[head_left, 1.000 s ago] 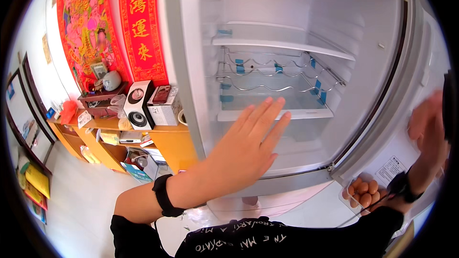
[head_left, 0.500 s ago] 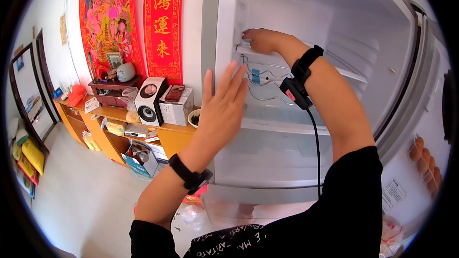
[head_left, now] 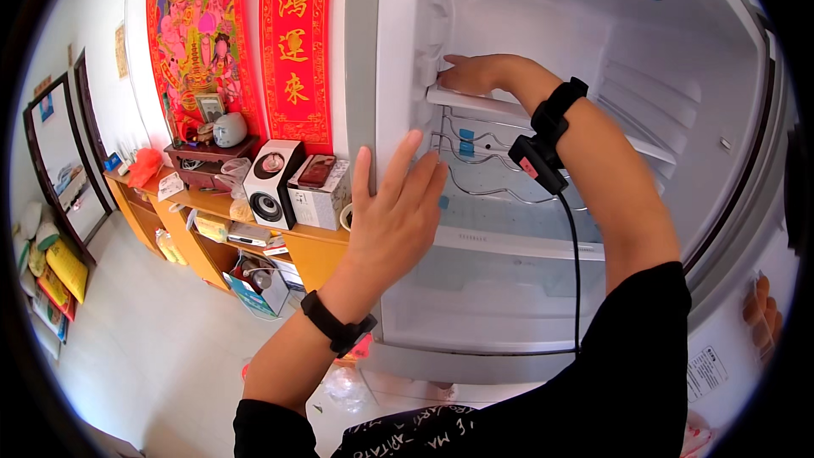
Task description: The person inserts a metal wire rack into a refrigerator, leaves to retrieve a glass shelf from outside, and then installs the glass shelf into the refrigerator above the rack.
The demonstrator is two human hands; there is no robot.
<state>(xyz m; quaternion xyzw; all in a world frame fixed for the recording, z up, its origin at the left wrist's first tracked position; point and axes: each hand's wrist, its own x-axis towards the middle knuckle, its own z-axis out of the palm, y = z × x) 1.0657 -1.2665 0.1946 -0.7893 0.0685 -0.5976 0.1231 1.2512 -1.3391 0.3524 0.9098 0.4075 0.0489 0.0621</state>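
My right hand (head_left: pixel 472 76) reaches into an open refrigerator (head_left: pixel 362 51), over the left end of its upper shelf (head_left: pixel 483 103). Its fingers are bent downward close to the inner left wall; whatever lies under them is hidden. My left hand (head_left: pixel 396 214) is raised in front of the refrigerator's left edge, fingers spread, nothing in it. Whether it touches the edge I cannot tell. Just beneath the upper shelf hangs a wavy wire rack (head_left: pixel 492 192), with a small blue piece (head_left: pixel 466 142) near it. Black straps circle both my wrists.
A lower glass shelf (head_left: pixel 500 242) sits further down. The refrigerator door stands open at right, holding eggs (head_left: pixel 761 309). Left of me, a wooden cabinet (head_left: pixel 315 256) carries a speaker (head_left: pixel 273 182) and a white box (head_left: pixel 320 202). A black cable (head_left: pixel 575 263) hangs from my right wrist device.
The view has shifted slightly, so the scene sits further right and lower. My right hand stays at the shelf's left end; a bluish bit under its fingers no longer shows. My left hand remains spread.
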